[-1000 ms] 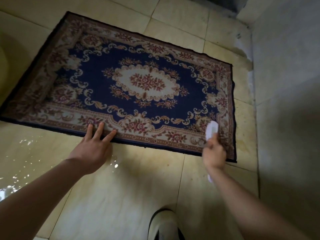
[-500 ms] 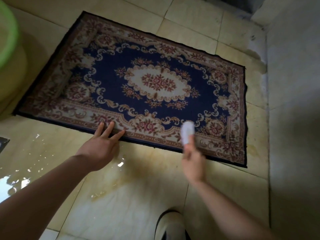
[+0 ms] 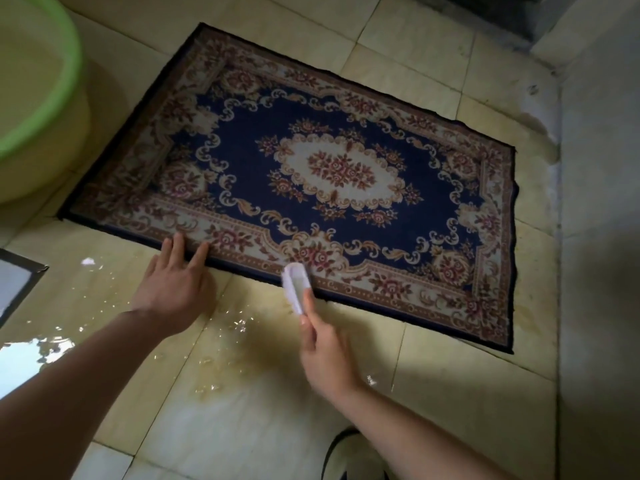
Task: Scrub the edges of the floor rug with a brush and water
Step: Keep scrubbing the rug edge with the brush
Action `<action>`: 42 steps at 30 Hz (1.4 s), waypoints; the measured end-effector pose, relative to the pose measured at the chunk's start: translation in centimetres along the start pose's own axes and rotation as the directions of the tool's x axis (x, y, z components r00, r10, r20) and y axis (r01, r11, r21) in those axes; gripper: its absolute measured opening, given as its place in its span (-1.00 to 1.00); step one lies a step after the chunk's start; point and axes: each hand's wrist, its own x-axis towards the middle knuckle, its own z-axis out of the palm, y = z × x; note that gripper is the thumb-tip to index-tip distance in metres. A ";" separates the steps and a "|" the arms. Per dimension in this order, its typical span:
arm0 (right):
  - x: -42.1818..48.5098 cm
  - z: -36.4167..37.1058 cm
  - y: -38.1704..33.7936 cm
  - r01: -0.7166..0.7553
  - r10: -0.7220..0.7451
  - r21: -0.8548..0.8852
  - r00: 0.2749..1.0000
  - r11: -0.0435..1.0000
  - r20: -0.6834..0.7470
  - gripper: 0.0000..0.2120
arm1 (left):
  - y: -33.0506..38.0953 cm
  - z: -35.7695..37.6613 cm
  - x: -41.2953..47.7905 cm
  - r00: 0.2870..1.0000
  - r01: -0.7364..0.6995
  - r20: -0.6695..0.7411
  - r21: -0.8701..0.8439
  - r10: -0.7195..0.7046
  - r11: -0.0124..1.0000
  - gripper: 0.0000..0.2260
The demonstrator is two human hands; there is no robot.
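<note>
A dark blue floor rug (image 3: 242,147) with a cream and red flower border lies flat on the tiled floor. My left hand (image 3: 173,285) lies flat with straight fingers, its fingertips pressing the rug's near edge left of the middle. My right hand (image 3: 325,348) grips a small white brush (image 3: 296,284), whose head sits on the near border of the rug around its middle. The brush bristles are hidden underneath.
A green-rimmed basin (image 3: 41,98) stands at the upper left beside the rug. Water (image 3: 221,344) pools on the beige tiles in front of the rug. A grey wall (image 3: 599,237) runs along the right. My shoe (image 3: 346,455) shows at the bottom.
My right hand has carried the brush leftward along the rug's near edge, from the right corner to about the middle. My left hand stayed on the edge. The view shifted, revealing the basin.
</note>
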 end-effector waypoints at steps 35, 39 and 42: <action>9.0 -0.4 -6.5 -0.078 0.009 -0.222 0.955 0.972 -0.296 -0.52 | -5.7 -1.0 1.6 0.991 0.034 -0.123 -0.125 -0.049 0.992 -0.49; 3.8 5.5 -8.9 0.137 -0.120 -0.161 0.986 0.977 0.112 -0.54 | -6.3 -0.9 1.5 0.984 0.016 -0.174 -0.142 -0.041 0.990 -0.52; 6.6 2.0 -8.6 0.137 -0.135 -0.092 0.990 0.986 0.036 -0.58 | -6.9 -1.0 1.3 0.982 0.039 -0.174 -0.198 -0.074 0.980 -0.55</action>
